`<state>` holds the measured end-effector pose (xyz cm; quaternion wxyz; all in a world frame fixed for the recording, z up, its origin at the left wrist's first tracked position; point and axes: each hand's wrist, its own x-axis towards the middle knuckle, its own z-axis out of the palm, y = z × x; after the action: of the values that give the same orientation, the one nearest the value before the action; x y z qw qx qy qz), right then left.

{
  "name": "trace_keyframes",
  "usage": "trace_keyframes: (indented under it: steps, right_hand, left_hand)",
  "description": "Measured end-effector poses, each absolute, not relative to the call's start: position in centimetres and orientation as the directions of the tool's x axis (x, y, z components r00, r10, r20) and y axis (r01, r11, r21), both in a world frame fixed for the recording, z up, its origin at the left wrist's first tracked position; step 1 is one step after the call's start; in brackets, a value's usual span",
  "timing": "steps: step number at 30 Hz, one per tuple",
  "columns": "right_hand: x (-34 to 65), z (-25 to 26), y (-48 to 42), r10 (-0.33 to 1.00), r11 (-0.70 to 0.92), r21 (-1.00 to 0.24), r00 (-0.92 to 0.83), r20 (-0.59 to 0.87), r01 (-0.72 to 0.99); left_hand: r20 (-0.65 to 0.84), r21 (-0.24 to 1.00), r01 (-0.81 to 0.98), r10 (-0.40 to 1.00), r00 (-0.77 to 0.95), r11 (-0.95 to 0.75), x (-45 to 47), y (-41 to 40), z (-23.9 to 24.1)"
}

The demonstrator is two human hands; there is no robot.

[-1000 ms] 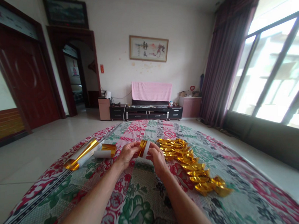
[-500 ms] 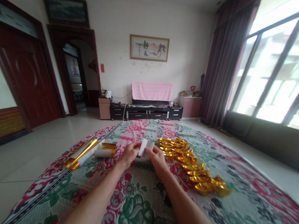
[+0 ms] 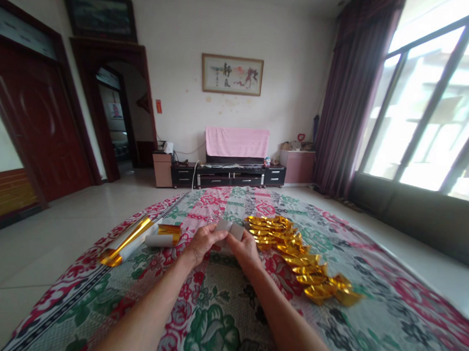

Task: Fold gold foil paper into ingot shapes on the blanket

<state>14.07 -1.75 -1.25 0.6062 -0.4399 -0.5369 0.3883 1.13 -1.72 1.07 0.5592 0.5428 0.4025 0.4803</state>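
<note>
Paper (image 3: 237, 230), pale, matte, grasped by left fingers (image 3: 217, 236) and right fingers (image 3: 234, 242); crinkled gold foil shapes (image 3: 294, 248) on floral cloth (image 3: 213, 326)

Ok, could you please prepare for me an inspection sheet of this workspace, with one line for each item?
Surface: floral cloth, spread under the materials.
Job's things: small pale piece between the hands; shiny gold pieces grouped at right; two curled gold-and-white sheets at left.
Clutter: small items, including a red heart shape, on the far side cabinet.
Hands: left hand and right hand both grip the pale piece.
Cables: white cable hanging by the black cabinet, away from the hands.
Surroundings: dark red door at left; curtain and bright window at right.
</note>
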Motion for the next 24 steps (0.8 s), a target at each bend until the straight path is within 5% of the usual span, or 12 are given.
trace_keyframes:
  steps: [15,24]
  right_hand:
    - [13.9,-1.8,-1.5,0.967,0.249,-0.964,-0.024,0.252,-0.098]
    - [14.6,-1.0,-2.1,0.96,0.279,-0.956,-0.009,0.281,-0.094]
  left_hand:
    - [0.083,0.992,-0.11,0.972,0.219,-0.06,0.5,-1.2,0.7]
    - [0.107,0.988,-0.114,0.994,0.018,-0.104,0.4,-0.6,0.4]
